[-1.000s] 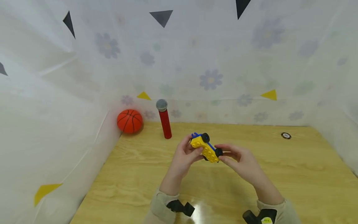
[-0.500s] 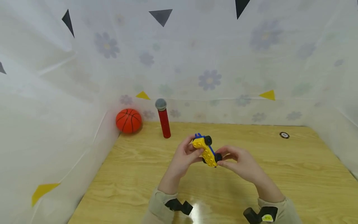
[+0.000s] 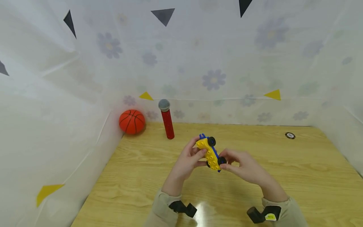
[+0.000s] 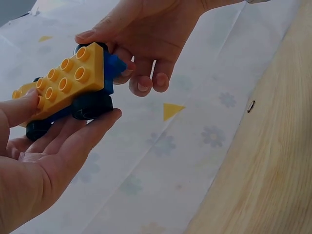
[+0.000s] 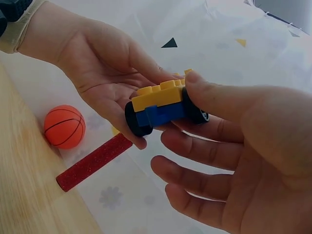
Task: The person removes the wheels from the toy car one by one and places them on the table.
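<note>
A yellow and blue toy brick car (image 3: 210, 153) with black wheels is held above the wooden table (image 3: 297, 176) between both hands. My left hand (image 3: 190, 157) grips its far end, thumb on the studded yellow top (image 4: 63, 83) and fingers under the wheels (image 4: 90, 105). My right hand (image 3: 239, 164) pinches the near end, thumb on top (image 5: 204, 92) and fingers beneath. In the right wrist view the car (image 5: 163, 105) shows its yellow plate over a blue base.
An orange toy basketball (image 3: 131, 122) lies in the back left corner. A red toy microphone (image 3: 167, 119) stands upright beside it. A small round dark disc (image 3: 290, 135) lies at the back right. White flowered sheets wall the table on three sides.
Both hands have turned the car from a slanted lie to a steeper, more end-on tilt and lowered it slightly toward me. Grips stay the same.
</note>
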